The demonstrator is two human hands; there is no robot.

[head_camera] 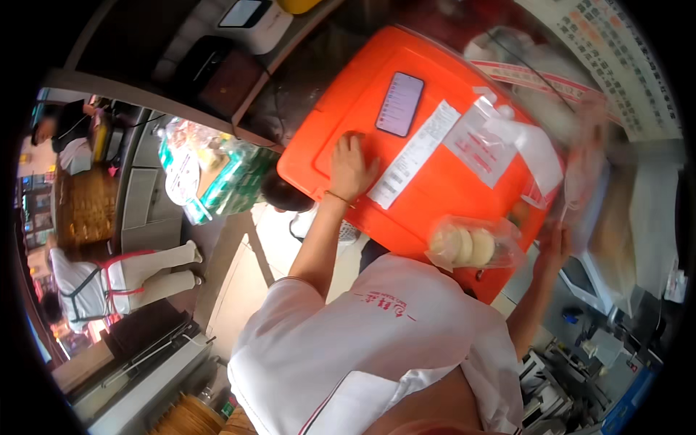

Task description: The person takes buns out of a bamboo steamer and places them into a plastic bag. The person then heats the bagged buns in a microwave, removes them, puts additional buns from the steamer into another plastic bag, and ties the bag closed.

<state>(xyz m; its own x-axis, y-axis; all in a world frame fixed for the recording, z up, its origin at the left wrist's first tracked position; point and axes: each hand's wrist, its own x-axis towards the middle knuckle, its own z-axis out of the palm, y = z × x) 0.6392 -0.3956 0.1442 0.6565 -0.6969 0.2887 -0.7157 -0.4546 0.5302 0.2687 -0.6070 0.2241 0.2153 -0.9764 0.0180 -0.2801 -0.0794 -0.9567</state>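
Observation:
My left hand (350, 168) rests on the orange plastic lid (337, 114) near its left edge, with nothing in it. Just beyond its fingers lie a smartphone (400, 104) with a lit screen and a long printed paper receipt (414, 155). To the receipt's right is a flat plastic bag (481, 144) with red print. At the lid's near edge sits a clear bag of round, pale buns (462, 247). My right hand (557, 242), blurred, is beyond the lid's right edge, closed at the lower end of a thin translucent plastic bag (584, 152).
A white paper strip (538, 157) curls over the lid's right side. A white device (255, 24) stands on the shelf at upper left. Green-and-white packages (217, 174) lie left of the lid. Two other people stand farther left, one in a white top (87, 277). Bamboo steamers (187, 416) are at lower left.

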